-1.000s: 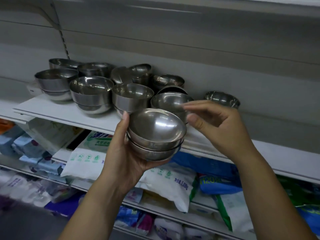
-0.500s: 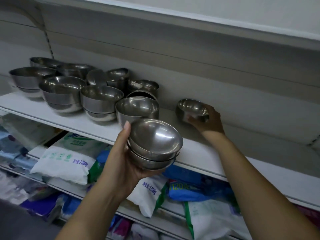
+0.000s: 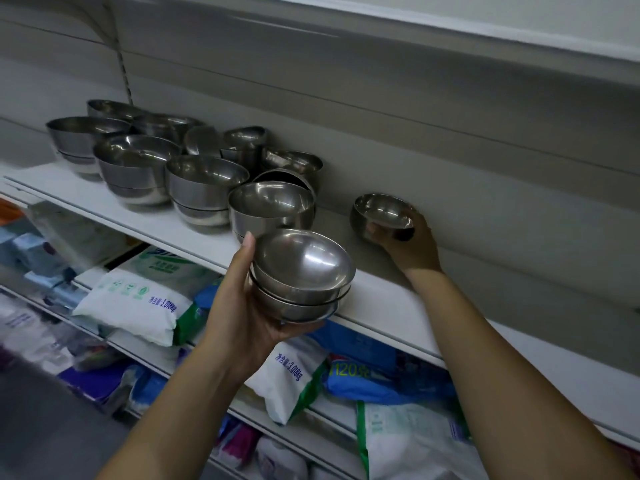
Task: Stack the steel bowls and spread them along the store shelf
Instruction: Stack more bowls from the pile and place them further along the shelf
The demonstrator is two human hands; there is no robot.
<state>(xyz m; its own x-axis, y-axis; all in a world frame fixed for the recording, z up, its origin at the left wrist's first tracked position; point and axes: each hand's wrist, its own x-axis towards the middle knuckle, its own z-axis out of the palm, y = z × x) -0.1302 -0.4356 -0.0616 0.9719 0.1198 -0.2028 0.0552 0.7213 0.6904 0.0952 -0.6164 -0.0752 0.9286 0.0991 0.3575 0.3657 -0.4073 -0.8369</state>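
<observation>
- Stack of bowls point(image 3: 301, 268) sits cupped in your left hand point(image 3: 239, 306), supported from below.
- Your right hand point(image 3: 412, 247) grips a lone bowl point(image 3: 381, 211), spaced from the cluster point(image 3: 204, 181).

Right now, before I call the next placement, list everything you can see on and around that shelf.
nested bowl stack: one, at least two bowls, steel, held in front of the shelf edge
lone bowl: one, steel, by the back panel, apart to the right of the other bowls
bowl cluster: many, steel, left part of the shelf, mostly stacked, overlapping, so no exact count
shelf: one, white, bears the bowls
back panel: one, grey, behind the shelf
white-and-green bags: at least three, lower shelves
blue pack: one, lower shelf
left hand: holds the nested bowl stack from below
right hand: grips the lone bowl
</observation>
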